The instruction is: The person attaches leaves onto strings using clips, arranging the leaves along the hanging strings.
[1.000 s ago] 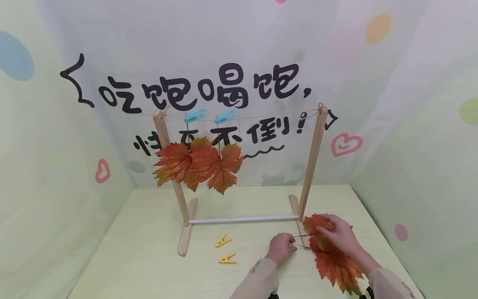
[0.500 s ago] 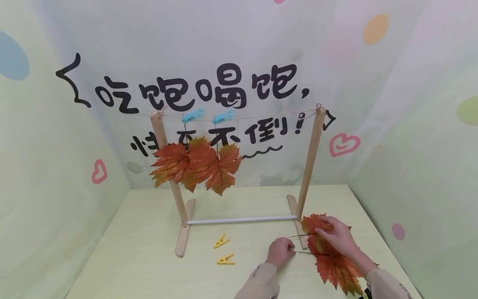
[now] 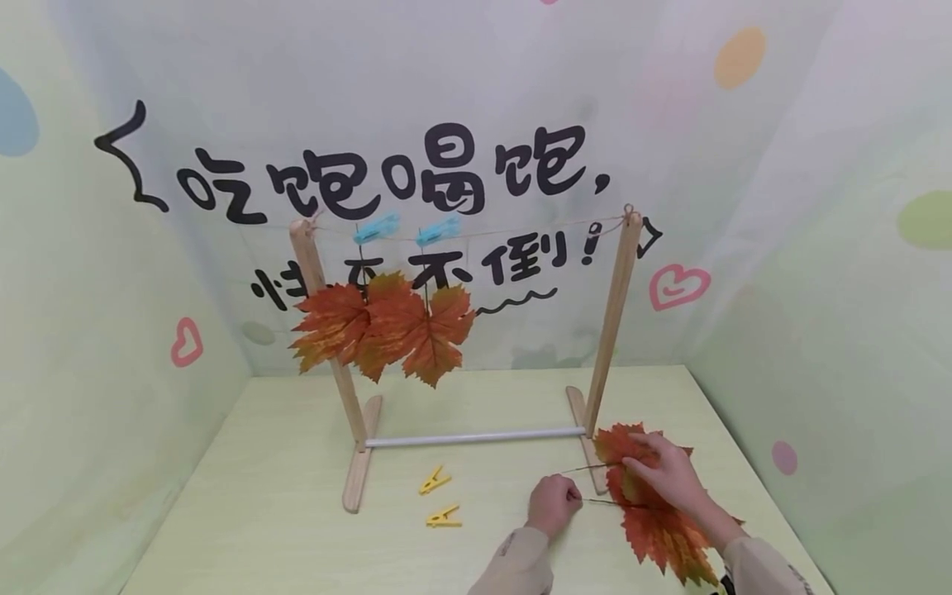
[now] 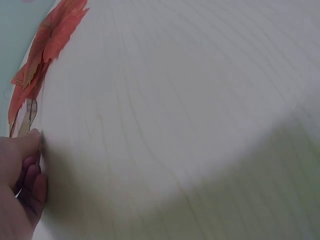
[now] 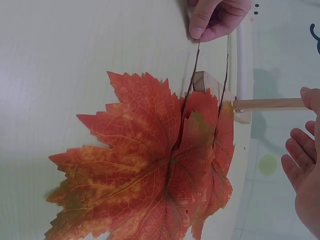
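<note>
Two red-orange artificial maple leaves lie overlapping at the table's right side, the nearer leaf [image 3: 662, 537] larger in view than the farther leaf [image 3: 613, 444]. My left hand [image 3: 553, 502] pinches the nearer leaf's thin dark stem [image 5: 192, 75] between thumb and finger. The farther leaf's stem [image 5: 223, 85] runs up beside that hand; whether the hand holds it too, I cannot tell. Over the leaves hovers my right hand [image 3: 672, 473]. In the right wrist view its fingers [image 5: 302, 150] are loosely bent and apart from the leaves.
A wooden frame with a right post [image 3: 613, 330] and white crossbar [image 3: 476, 437] stands behind. On its string, blue clothespins [image 3: 377, 228] hold two hanging maple leaves [image 3: 427, 330]. Two yellow clothespins [image 3: 435, 480] lie on the table [image 3: 297, 537] left of my left hand.
The two stems have spread apart at my left hand, the nearer one shifting toward me. My right hand stays over the leaves. The head view has turned slightly right.
</note>
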A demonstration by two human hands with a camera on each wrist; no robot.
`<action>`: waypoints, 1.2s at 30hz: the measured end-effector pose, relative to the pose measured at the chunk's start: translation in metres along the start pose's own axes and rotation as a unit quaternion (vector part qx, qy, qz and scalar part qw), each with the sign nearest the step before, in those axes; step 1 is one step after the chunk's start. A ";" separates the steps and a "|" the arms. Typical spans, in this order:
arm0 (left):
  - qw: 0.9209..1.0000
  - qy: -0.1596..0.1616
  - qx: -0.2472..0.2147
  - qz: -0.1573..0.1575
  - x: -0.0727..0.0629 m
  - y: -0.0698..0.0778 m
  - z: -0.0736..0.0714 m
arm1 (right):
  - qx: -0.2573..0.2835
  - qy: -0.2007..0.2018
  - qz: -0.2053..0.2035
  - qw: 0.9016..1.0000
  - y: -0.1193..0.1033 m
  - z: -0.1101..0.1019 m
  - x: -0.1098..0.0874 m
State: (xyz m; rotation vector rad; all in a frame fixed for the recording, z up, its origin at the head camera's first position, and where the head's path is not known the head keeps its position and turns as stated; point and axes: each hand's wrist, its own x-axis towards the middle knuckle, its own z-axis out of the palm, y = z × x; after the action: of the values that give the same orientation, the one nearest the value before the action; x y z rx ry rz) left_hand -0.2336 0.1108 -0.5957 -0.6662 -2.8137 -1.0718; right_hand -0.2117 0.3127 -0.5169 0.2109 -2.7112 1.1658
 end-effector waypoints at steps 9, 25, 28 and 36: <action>0.992 -0.012 -0.125 0.008 0.004 -0.006 -0.007 | -0.013 0.003 -0.001 1.000 -0.003 -0.001 0.002; 0.947 0.013 -0.319 -0.048 0.025 0.005 -0.048 | -0.030 0.008 -0.009 0.999 -0.018 -0.008 0.014; 0.929 0.024 -0.365 -0.053 0.028 0.008 -0.056 | -0.033 0.011 -0.015 0.999 -0.022 -0.009 0.015; 0.897 0.022 -0.438 -0.048 0.025 0.028 -0.105 | -0.024 0.014 -0.032 0.999 -0.028 -0.011 0.018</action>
State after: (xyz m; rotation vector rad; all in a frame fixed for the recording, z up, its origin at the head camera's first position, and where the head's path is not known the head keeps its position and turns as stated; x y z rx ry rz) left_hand -0.2554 0.0710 -0.4939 -0.5097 -2.2161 -2.3536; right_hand -0.2225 0.3005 -0.4857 0.2689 -2.6836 1.0782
